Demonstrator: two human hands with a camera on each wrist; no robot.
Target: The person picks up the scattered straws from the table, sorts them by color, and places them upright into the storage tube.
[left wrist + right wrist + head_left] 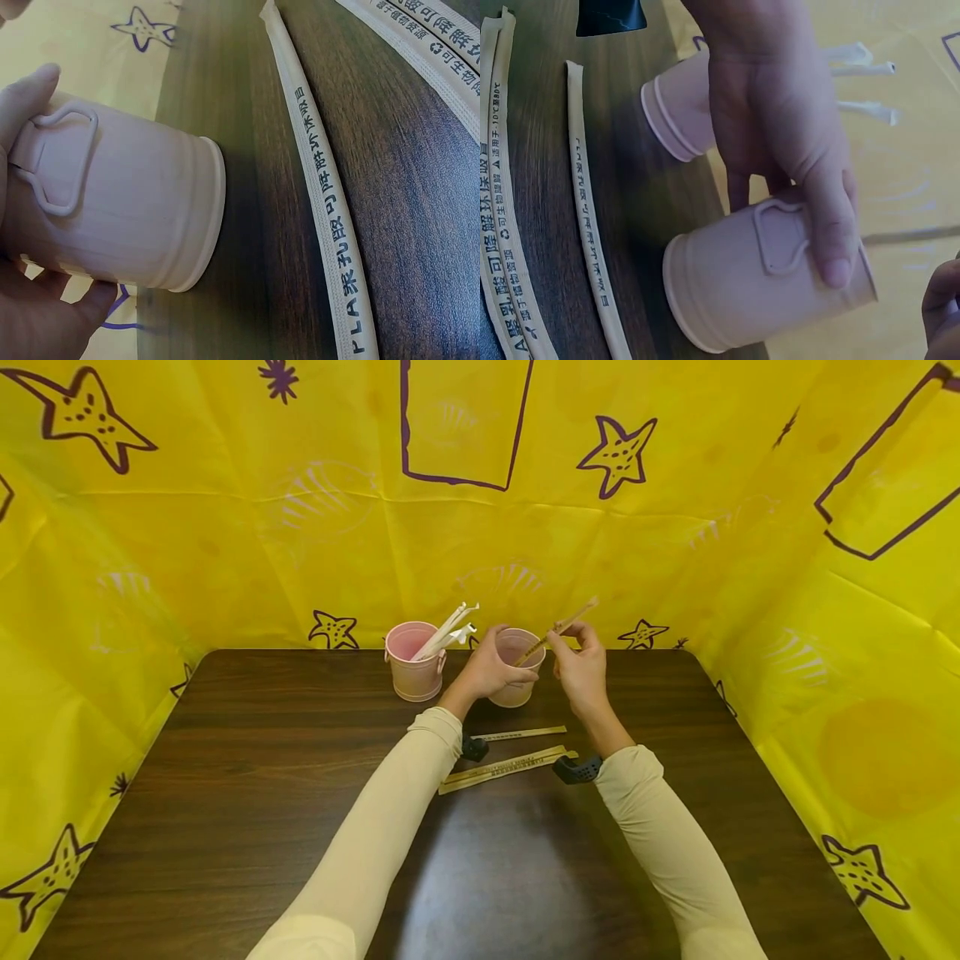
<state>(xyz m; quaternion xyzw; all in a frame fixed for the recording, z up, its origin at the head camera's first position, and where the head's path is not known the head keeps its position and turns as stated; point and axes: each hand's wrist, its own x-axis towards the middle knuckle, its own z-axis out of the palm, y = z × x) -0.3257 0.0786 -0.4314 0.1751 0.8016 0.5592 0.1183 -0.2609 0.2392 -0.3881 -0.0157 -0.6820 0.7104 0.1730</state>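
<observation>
- Brown paper-wrapped straw (pixel 536 648): pinched between the thumb and fingers of the right hand (pixel 583 667), slanting toward two o'clock, its lower end inside the mouth of a pale pink, round bucket with a small side handle (pixel 513 696).
- The left hand (pixel 487 670) is clamped round that bucket from its nine o'clock side; the two hands are near each other but apart.
- Each wrist wears a dark band, and pale sleeves (pixel 390 810) cover both arms.
- At six o'clock from the held bucket, a single printed paper-wrapped straw (pixel 528 732) lies flat; beyond it, more printed wrapped straws (pixel 498 769) lie side by side.
- At nine o'clock, a second pink bucket (pixel 416 683) holds several white-wrapped straws (pixel 441 639), leaning toward one o'clock.
- Beneath is a dark brown wood-grain table (pixel 285 827); yellow cloth with purple starfish outlines (pixel 225 552) surrounds its far edge and sides.
</observation>
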